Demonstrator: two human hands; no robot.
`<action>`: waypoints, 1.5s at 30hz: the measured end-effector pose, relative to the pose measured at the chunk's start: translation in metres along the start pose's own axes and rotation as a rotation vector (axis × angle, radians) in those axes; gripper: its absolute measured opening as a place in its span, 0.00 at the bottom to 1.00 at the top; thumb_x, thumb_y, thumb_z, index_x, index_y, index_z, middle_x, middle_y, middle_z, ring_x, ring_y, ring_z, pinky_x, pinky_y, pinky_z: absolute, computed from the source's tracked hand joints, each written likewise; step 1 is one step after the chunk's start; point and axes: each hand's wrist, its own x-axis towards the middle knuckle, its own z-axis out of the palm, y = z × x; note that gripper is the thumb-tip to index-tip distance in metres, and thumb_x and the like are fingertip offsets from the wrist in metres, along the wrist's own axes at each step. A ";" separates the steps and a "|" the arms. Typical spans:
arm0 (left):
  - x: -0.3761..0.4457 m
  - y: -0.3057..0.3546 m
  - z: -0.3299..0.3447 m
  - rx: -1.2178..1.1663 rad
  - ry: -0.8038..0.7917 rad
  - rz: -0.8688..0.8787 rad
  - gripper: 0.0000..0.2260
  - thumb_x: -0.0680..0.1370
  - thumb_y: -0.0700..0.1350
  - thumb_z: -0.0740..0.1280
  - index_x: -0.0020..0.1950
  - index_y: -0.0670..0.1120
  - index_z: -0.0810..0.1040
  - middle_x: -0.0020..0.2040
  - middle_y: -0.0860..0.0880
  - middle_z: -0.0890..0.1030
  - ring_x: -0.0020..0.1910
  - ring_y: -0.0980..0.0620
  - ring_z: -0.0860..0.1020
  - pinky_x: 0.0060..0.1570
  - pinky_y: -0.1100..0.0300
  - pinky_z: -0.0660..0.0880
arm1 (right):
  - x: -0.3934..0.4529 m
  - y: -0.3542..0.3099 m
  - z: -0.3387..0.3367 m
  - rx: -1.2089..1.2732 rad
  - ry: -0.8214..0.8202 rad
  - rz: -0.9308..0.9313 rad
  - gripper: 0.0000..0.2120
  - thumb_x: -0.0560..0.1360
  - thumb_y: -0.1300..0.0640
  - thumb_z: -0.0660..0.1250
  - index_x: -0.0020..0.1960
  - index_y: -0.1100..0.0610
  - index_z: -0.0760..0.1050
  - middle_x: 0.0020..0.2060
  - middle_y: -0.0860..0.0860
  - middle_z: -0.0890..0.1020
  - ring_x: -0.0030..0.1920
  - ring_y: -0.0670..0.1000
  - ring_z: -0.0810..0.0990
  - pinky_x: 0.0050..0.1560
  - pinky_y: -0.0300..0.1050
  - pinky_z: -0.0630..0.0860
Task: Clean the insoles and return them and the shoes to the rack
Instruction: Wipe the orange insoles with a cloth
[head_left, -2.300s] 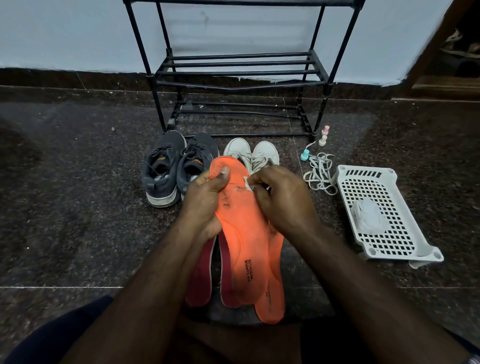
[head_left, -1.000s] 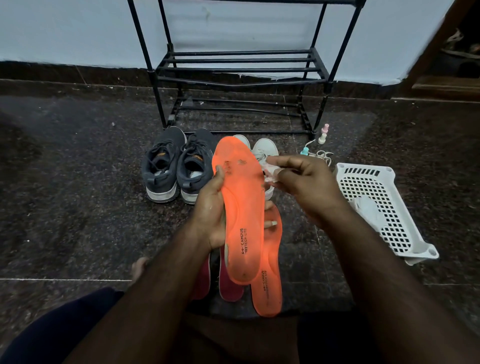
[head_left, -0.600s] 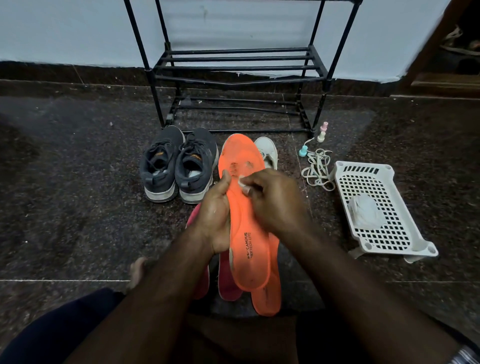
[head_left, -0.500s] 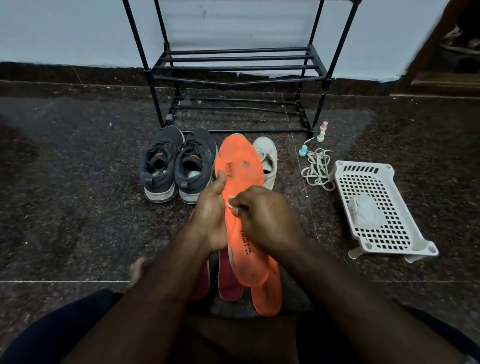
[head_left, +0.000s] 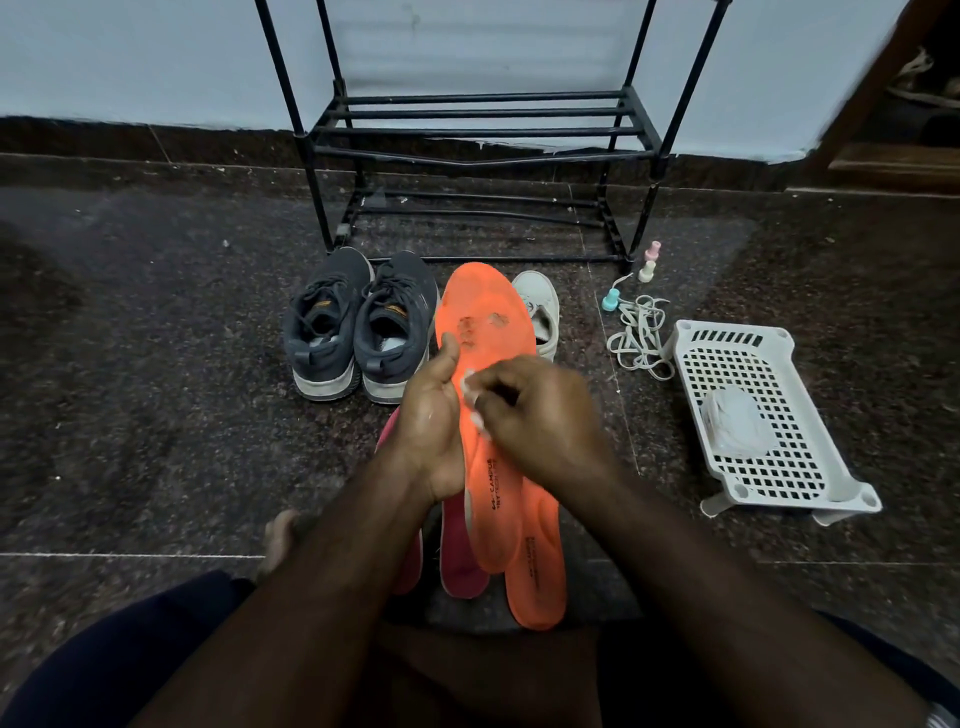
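Your left hand (head_left: 431, 421) is gripping the orange insole (head_left: 485, 395) along its left edge, holding it just in front of the rack (head_left: 478, 130). Your right hand (head_left: 540, 415) is pinching what looks like a small white wipe (head_left: 470, 387) against its foam face. Grey sneakers (head_left: 358, 327) and a white shoe (head_left: 540, 306) are sitting between insole and rack; a perforated white basket (head_left: 769, 415) is lying right of the rack, with bare floor around.

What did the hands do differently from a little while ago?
The right hand with its small white wipe slid from the toe end of the held orange insole to its middle, lifting off once on the way. The left hand kept gripping that insole's edge. The grey shoes, white basket, laces and rack stayed put.
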 end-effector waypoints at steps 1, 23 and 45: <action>-0.001 -0.003 0.003 -0.005 -0.019 -0.003 0.26 0.80 0.65 0.59 0.61 0.44 0.80 0.58 0.41 0.77 0.62 0.41 0.73 0.72 0.47 0.58 | 0.008 0.001 -0.002 -0.002 0.089 -0.008 0.06 0.72 0.61 0.72 0.47 0.55 0.84 0.43 0.50 0.84 0.45 0.46 0.79 0.50 0.38 0.73; 0.001 0.003 0.000 -0.062 -0.009 -0.014 0.36 0.80 0.68 0.49 0.50 0.42 0.87 0.45 0.41 0.85 0.45 0.43 0.82 0.50 0.50 0.79 | 0.000 0.002 -0.015 0.499 -0.152 0.184 0.15 0.73 0.69 0.70 0.50 0.50 0.82 0.35 0.50 0.81 0.31 0.47 0.79 0.35 0.43 0.79; 0.001 0.005 -0.002 -0.096 0.073 0.036 0.33 0.81 0.66 0.53 0.65 0.41 0.80 0.64 0.38 0.79 0.65 0.38 0.76 0.70 0.48 0.65 | -0.007 0.007 0.002 -0.210 -0.145 -0.144 0.09 0.74 0.58 0.68 0.52 0.56 0.84 0.43 0.53 0.82 0.45 0.56 0.81 0.45 0.51 0.78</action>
